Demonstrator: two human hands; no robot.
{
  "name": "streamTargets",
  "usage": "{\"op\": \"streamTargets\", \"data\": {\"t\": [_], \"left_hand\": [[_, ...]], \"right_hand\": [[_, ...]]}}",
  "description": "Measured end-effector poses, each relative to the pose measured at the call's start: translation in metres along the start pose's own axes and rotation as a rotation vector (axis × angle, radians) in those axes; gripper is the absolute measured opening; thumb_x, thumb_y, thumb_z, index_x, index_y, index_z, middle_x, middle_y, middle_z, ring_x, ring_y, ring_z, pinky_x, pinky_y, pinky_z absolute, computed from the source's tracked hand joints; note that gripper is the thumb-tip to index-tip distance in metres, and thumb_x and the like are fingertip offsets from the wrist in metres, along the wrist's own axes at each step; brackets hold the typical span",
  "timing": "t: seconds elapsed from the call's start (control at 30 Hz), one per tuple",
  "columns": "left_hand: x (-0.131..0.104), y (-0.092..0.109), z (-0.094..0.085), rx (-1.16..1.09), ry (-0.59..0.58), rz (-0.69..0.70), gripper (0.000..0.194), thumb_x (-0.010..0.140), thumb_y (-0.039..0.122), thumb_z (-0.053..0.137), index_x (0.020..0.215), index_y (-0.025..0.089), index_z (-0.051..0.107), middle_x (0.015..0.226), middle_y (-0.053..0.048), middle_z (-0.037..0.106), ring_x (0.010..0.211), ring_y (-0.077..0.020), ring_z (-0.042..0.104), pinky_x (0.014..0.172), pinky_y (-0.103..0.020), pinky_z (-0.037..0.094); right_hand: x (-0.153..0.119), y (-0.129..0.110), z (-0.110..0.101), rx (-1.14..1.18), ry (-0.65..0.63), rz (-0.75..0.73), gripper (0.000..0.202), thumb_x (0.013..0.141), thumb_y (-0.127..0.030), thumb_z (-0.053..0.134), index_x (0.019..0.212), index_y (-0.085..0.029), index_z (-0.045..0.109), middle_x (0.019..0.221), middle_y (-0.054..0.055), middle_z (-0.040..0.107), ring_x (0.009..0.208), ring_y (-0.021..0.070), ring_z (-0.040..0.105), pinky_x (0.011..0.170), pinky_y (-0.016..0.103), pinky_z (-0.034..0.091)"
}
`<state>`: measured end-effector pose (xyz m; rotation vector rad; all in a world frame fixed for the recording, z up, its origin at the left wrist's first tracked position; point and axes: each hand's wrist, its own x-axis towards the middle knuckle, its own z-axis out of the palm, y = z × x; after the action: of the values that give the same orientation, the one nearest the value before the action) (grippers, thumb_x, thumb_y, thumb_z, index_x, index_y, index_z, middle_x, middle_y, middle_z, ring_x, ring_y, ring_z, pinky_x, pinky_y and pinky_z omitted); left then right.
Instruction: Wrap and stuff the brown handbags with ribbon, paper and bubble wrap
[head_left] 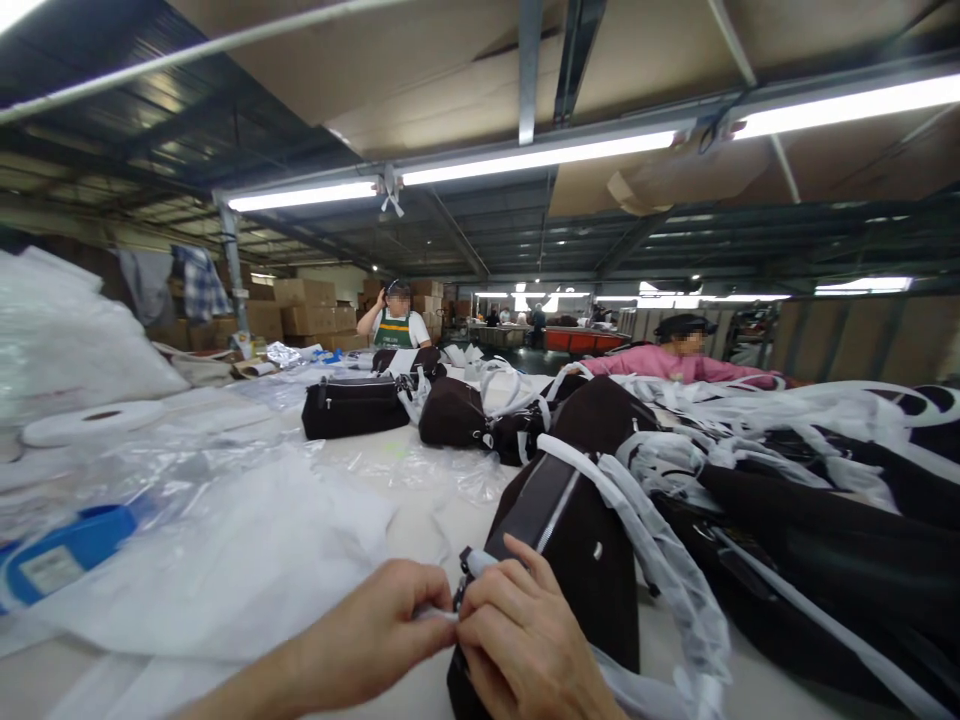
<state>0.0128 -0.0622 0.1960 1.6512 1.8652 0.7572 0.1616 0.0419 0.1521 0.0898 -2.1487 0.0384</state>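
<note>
A black handbag [592, 570] with a silver zip lies in front of me, its handles [637, 510] wrapped in white tissue. At the bag's near left end my left hand [382, 630] is closed, thumb and forefinger pinching a thin white wrapping strip [433, 612]. My right hand [517, 630] touches the left one, its fingers curled round the same spot by a dark metal fitting. A wrapped tab [478, 562] sticks out above the right fingers. The right fingertips are partly hidden, so their exact grip on the strip is hard to see.
Several more black bags [352, 408] lie across the table, with a heap of wrapped bags [825, 540] at right. White sheets [247, 560], a blue tape dispenser [82, 550] and a white roll [94, 420] are at left. Two co-workers [401, 325] are across the table.
</note>
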Motion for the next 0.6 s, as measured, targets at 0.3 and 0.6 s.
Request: {"op": "streamTargets", "data": {"t": [0.3, 0.6], "left_hand": [[0.009, -0.014, -0.010, -0.442, -0.221, -0.224, 0.023, 0.061, 0.037, 0.062, 0.071, 0.018, 0.052, 0.048, 0.008, 0.046, 0.041, -0.0065, 0.034, 0.037, -0.019, 0.020], [-0.012, 0.004, -0.001, -0.222, -0.064, -0.103, 0.007, 0.073, 0.023, 0.047, 0.071, 0.018, 0.051, 0.052, 0.005, 0.051, 0.049, -0.0091, 0.043, 0.044, -0.018, 0.030]], "right_hand": [[-0.004, -0.002, 0.004, -0.024, 0.018, -0.091, 0.015, 0.085, -0.009, 0.050, 0.083, -0.021, 0.059, 0.076, -0.001, 0.066, 0.069, 0.0143, 0.058, 0.097, 0.036, 0.038], [0.016, 0.004, 0.007, -0.098, -0.125, -0.015, 0.015, 0.085, -0.013, 0.048, 0.072, -0.019, 0.053, 0.069, 0.001, 0.059, 0.062, 0.0168, 0.053, 0.059, 0.032, 0.035]]}}
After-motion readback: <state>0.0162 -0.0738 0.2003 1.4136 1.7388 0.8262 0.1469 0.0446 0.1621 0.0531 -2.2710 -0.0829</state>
